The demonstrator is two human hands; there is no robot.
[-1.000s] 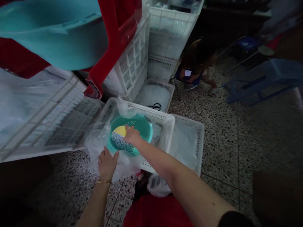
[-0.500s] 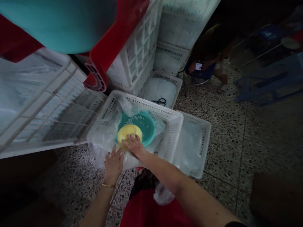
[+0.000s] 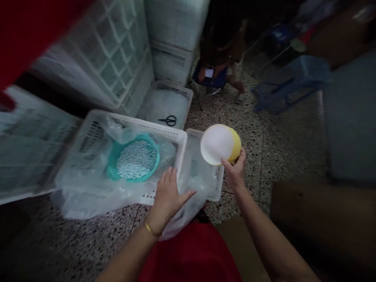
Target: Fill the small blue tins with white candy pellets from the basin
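My right hand (image 3: 235,170) grips the rim of a bowl (image 3: 219,145), yellow outside and white inside, with the thumb at its near edge. The bowl is tilted so its white inside faces me, above a low crate to the right. My left hand (image 3: 167,194) has its fingers spread over the near right corner of a white plastic crate (image 3: 170,133), holding nothing. In that crate a teal basin (image 3: 158,156) sits on clear plastic sheeting (image 3: 102,188). Many small whitish pellets (image 3: 138,158) lie in the basin.
Black scissors (image 3: 169,120) lie on a plastic-covered crate behind. Stacked white crates (image 3: 117,58) rise at the back left. A person (image 3: 223,58) sits beyond, holding a lit phone (image 3: 209,73). A blue stool (image 3: 293,86) stands at right. Another low crate (image 3: 217,188) is under the bowl.
My right hand has lifted the yellow bowl out of the basin and carried it right, turning its inside toward me. My left hand has moved right along the crate. The view has swung right.
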